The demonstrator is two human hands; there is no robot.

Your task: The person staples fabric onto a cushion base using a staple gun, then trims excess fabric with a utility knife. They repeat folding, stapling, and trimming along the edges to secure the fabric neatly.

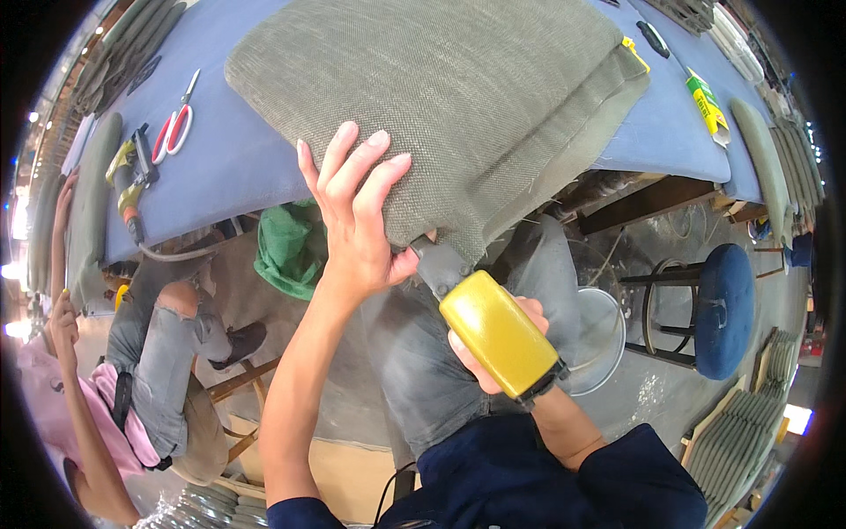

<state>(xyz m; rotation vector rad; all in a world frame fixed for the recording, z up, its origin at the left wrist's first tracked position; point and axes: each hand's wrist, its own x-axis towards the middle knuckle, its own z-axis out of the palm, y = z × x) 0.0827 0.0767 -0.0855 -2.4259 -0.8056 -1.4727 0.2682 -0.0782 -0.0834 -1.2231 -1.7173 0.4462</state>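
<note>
A grey woven-fabric cushion (414, 97) lies over the table's near edge, its loose fabric flap hanging at the right. My left hand (357, 212) grips its near corner, fingers spread over the top and thumb at the edge. Wrapped round a yellow staple gun (498, 331) is my right hand (476, 361), mostly hidden beneath the tool's body. The gun's dark nose meets the fabric at the corner, close to my left thumb. What lies under the nose cannot be seen.
On the blue-covered table (229, 176) lie red-handled scissors (174, 132), another staple gun (130, 181) with a hose, and a yellow-green box (707, 106). A co-worker (97, 397) sits at the left. At the right are a blue stool (724, 310) and a bucket (599, 344). A green cloth (289, 251) hangs below the table edge.
</note>
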